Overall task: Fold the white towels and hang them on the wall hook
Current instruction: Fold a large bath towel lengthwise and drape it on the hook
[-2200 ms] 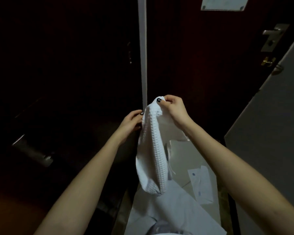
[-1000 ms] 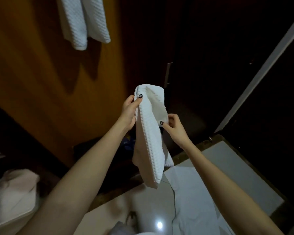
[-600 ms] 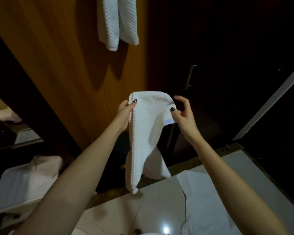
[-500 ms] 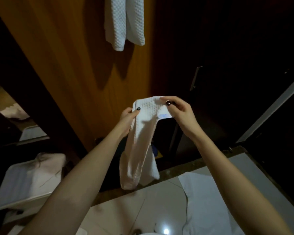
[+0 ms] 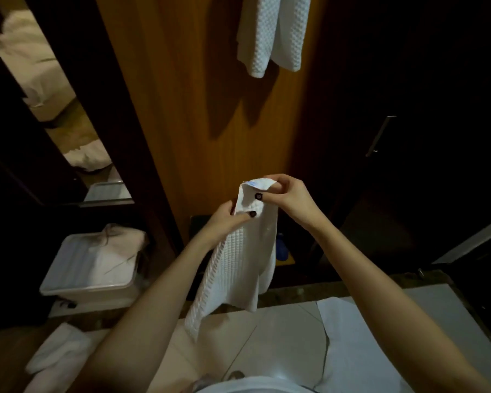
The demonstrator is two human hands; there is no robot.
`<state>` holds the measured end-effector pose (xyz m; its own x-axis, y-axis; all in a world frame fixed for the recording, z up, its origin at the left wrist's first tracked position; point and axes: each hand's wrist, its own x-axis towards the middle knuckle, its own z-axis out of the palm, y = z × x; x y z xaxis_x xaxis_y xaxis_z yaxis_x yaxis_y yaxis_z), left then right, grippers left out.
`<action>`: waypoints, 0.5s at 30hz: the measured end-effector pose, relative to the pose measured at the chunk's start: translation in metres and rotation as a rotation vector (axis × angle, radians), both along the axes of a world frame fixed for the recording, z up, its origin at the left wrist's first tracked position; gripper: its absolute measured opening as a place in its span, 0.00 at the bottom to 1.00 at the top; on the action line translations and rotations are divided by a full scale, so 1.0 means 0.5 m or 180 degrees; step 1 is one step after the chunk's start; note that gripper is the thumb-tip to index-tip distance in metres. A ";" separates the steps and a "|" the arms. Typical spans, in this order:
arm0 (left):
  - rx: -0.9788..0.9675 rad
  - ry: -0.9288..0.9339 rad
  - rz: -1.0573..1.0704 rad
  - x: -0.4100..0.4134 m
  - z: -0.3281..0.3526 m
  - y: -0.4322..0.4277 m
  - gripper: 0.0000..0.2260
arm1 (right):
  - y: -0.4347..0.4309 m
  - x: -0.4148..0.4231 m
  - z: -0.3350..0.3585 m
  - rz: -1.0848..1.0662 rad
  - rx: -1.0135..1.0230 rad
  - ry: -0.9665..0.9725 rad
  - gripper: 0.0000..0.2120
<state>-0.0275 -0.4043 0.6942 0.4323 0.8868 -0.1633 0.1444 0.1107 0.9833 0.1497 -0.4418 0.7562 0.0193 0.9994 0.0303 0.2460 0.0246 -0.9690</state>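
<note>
Hanging on the wooden panel (image 5: 196, 80) at the far top, one white waffle towel (image 5: 272, 32) is already placed; its hook is out of view. Below it a second waffle towel (image 5: 238, 259) is held in mid-air, folded lengthwise. Its top corner is pinched by the right hand (image 5: 292, 199) and gripped just beneath by the left hand (image 5: 224, 219). This one is judged still to be hung, and the white cloth (image 5: 60, 355) at near left still to be folded.

Both bare arms reach forward and bend in toward the middle, where the left grip (image 5: 228, 219) pinches the towel (image 5: 243, 268) with its thumb on top, and the right grip (image 5: 291, 201), a little higher and just beside it, curls its fingers round the top edge.
</note>
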 end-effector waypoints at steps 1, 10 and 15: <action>0.0043 0.0079 0.0032 -0.003 0.003 0.001 0.07 | 0.003 -0.001 -0.001 0.0038 0.0009 -0.0242 0.17; 0.0096 0.0719 -0.0502 -0.009 -0.027 0.013 0.04 | 0.004 0.061 -0.003 -0.0760 0.0751 -0.0578 0.11; 0.0000 0.1743 -0.1189 0.011 -0.134 -0.006 0.09 | -0.016 0.133 -0.007 -0.1233 0.0911 -0.0421 0.11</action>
